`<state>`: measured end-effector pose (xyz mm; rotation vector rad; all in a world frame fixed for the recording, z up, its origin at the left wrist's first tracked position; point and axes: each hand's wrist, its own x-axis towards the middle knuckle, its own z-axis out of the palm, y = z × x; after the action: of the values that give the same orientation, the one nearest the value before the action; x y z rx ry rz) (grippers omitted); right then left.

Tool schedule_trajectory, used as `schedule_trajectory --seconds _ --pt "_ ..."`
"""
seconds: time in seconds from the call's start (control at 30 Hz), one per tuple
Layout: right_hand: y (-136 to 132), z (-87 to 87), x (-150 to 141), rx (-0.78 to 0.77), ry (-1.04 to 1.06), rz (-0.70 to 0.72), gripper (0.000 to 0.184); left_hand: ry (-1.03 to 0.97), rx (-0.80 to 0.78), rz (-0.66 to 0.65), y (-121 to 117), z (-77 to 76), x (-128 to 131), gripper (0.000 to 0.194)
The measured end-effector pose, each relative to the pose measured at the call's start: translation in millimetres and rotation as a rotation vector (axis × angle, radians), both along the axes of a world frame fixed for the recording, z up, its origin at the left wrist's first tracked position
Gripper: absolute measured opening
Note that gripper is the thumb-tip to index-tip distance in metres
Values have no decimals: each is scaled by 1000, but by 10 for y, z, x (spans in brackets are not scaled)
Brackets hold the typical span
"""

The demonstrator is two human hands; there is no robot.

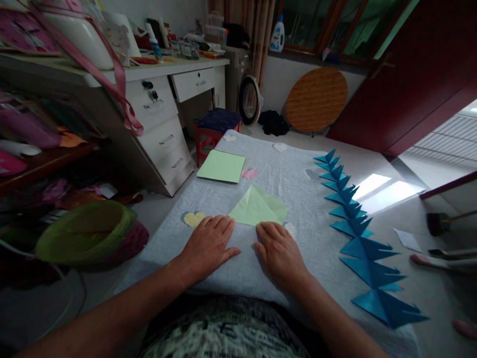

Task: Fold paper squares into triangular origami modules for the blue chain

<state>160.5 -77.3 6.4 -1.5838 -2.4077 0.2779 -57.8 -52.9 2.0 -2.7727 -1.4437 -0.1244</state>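
A pale green sheet of origami paper (260,206), creased and folded to a triangle-like shape, lies flat on the cloth-covered table (283,164). My left hand (208,243) rests flat at its lower left corner, fingers stretched forward and thumb out to the side. On the near edge of the paper, towards the right, lie the fingertips of my right hand (279,251), also flat with the thumb a little apart. Neither hand grips anything. Farther back on the left sits a stack of green paper squares (222,166).
Several blue folded paper cranes (359,236) stand in a row along the table's right side. A red stool (218,122) stands behind the table, beside a white desk (156,114). On the floor at left is a bin with a green liner (85,231).
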Motion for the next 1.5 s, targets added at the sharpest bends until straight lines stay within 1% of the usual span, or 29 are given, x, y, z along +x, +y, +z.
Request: schedule_trajectory --seconds 0.17,0.3,0.47,0.57,0.63,0.7,0.77,0.83,0.87,0.9,1.0,1.07,1.13,1.17,1.2,1.27,1.3,1.33,1.43,1.5 --pt "-108 -72 257 96 -52 -61 30 25 21 4 -27 -16 -52 59" --pt "-164 -127 372 144 -71 -92 31 41 55 23 -64 -20 -87 58" --pt "-151 -86 422 145 -53 -150 23 44 74 48 -96 -4 -98 56" --pt "-63 2 450 102 -49 -168 20 46 70 78 -108 14 -96 57" --pt "34 64 460 50 -51 -167 24 41 61 105 -113 25 -98 57" --pt "144 100 446 36 -40 -189 22 23 50 129 -113 33 -103 51" --pt "245 87 407 92 -19 -284 14 -16 43 140 -107 38 -104 43" --pt "320 24 355 114 -1 -361 23 -96 35 131 -91 41 -90 38" --pt "346 -19 330 101 22 -370 25 -155 23 117 -79 45 -73 38" --pt "365 -66 308 87 57 -374 22 -225 2 98 -64 53 -48 41" --pt "380 -180 272 86 201 -312 8 -433 -106 49 11 101 79 53" --pt "367 -208 262 138 298 -240 8 -508 -165 24 87 148 194 62" --pt "342 -196 250 223 376 -155 8 -541 -196 8 174 194 311 67" --pt "327 -181 241 269 403 -107 8 -536 -205 6 217 210 362 64" --pt "311 -163 230 308 418 -60 8 -524 -213 7 256 221 404 54" --pt "281 -131 214 367 417 14 7 -494 -241 -1 315 224 453 27" --pt "269 -120 212 383 399 40 5 -495 -243 -2 334 217 458 20" --pt "260 -115 216 395 374 55 7 -512 -239 -4 347 206 451 18" --pt "253 -121 277 422 277 55 35 -640 -198 -27 367 171 370 19" --pt "257 -129 340 447 223 25 48 -727 -187 -65 393 165 292 21"
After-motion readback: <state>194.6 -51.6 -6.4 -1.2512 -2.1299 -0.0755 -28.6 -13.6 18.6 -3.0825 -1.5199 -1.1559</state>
